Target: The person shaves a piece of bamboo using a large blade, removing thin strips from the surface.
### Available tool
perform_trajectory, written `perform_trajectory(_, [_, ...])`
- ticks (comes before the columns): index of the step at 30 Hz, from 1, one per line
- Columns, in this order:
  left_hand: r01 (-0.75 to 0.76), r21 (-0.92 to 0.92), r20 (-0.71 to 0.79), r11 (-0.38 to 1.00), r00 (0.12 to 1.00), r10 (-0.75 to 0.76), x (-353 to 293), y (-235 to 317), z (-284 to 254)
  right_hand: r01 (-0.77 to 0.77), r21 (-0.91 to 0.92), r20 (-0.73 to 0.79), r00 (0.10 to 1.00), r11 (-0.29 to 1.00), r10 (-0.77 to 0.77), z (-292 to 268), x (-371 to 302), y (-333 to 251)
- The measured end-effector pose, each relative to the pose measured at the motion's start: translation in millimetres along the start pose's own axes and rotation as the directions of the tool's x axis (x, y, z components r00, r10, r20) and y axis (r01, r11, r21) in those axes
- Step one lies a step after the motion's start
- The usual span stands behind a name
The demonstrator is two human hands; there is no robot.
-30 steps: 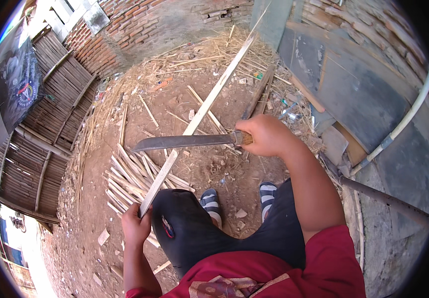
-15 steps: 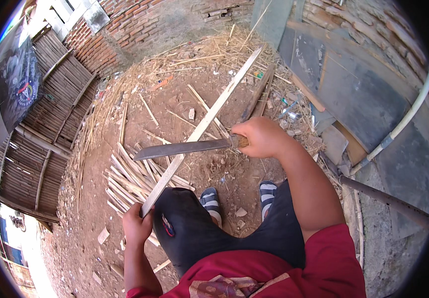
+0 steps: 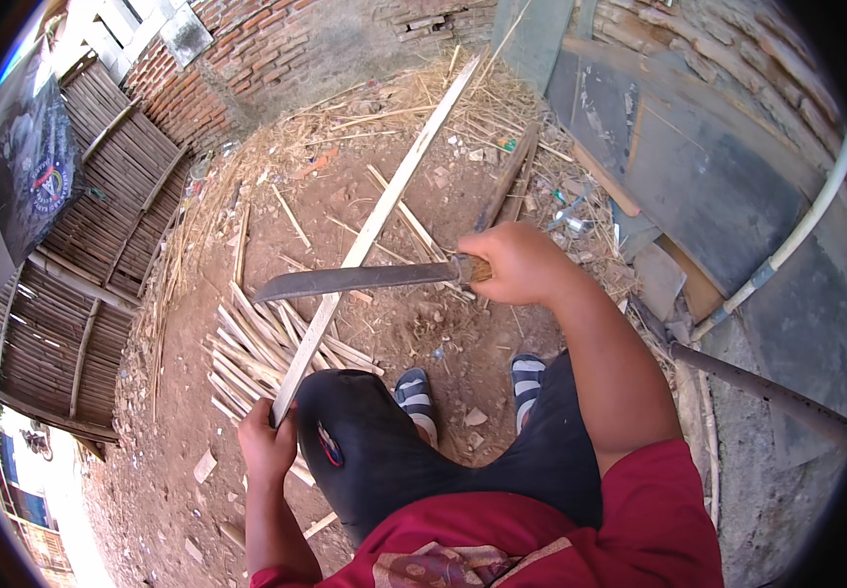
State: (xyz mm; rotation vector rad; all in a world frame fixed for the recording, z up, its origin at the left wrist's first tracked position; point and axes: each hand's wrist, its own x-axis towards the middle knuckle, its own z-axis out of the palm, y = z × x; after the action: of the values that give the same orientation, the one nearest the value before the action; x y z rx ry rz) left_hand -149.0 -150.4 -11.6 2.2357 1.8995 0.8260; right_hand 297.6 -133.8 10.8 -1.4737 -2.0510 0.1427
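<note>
Compared with the frame half a second before, little is found to have changed: the long bamboo strip (image 3: 374, 235) is still held at its near end and the blade still lies across it, though the blade's crossing point is seen a touch lower along the strip and its tip reaches slightly farther left.

At the far left, woven bamboo panels (image 3: 80, 284) are seen leaning, their slats weathered grey and ribbed. Beside them, on the reddish dirt ground (image 3: 188, 412), a heap of short split bamboo slats (image 3: 257, 348) is spread in a loose fan, pale and fibrous. The left hand (image 3: 267, 446) is closed around the lower end of the strip, just beside the left knee; the strip (flat, straw-coloured, narrow) runs up and away toward dry straw (image 3: 394, 108) piled against a brick wall (image 3: 276, 49).

The machete (image 3: 345, 281) is laid nearly level across the strip, its dull grey metal blade tapering to a point at the left. Its wooden handle is gripped in the right hand (image 3: 522, 265), fingers wrapped fully round. Below, two striped sandals (image 3: 414, 392) are planted on the dirt among small chips. To the right, flat grey sheets (image 3: 678, 167) and a curved white pipe (image 3: 796, 235) are seen.
</note>
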Motion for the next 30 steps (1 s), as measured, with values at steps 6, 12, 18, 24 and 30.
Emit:
perform_trajectory(6, [-0.009,0.063,0.042,0.998,0.999,0.006,1,6,-12,-0.409,0.184,-0.054,0.903,0.894,0.425,-19,-6,46])
perform_trajectory(12, [0.095,-0.005,0.178,0.995,0.980,-0.093,-1,15,-6,-0.156,0.060,0.181,0.973,0.986,0.143,-3,4,-6])
perform_trajectory(18, [0.096,-0.043,0.331,0.994,0.940,-0.077,-1,9,-24,-0.411,0.202,0.053,0.911,0.889,0.409,-15,-1,41])
perform_trajectory(24, [0.091,-0.018,0.340,0.996,0.937,-0.080,-6,15,-20,-0.383,0.144,-0.008,0.922,0.912,0.388,3,-8,48])
perform_trajectory(30, [0.071,-0.037,0.331,0.997,0.942,-0.055,-8,15,-24,-0.217,-0.013,0.095,0.971,0.976,0.218,-2,5,2])
